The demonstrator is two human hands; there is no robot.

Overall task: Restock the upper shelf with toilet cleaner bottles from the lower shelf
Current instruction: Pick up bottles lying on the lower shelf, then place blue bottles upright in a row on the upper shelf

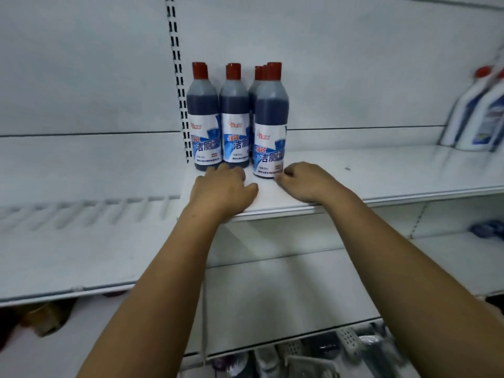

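Note:
Several dark-blue toilet cleaner bottles with red caps stand grouped on the white upper shelf [354,173]. One stands at the left [203,115], one beside it [234,118], and one in front at the right [270,124], with more caps showing behind it. My left hand [222,190] lies on the shelf just before the two left bottles, fingers relaxed, holding nothing. My right hand [306,182] rests on the shelf with fingers loosely curled, its fingertips right beside the base of the front right bottle. It holds nothing.
White and blue bottles [474,115] stand at the shelf's far right, blurred. A slotted upright [178,85] runs up the back panel left of the bottles. A lower white shelf [68,268] sits at the left. Baskets and dark items [327,347] lie below.

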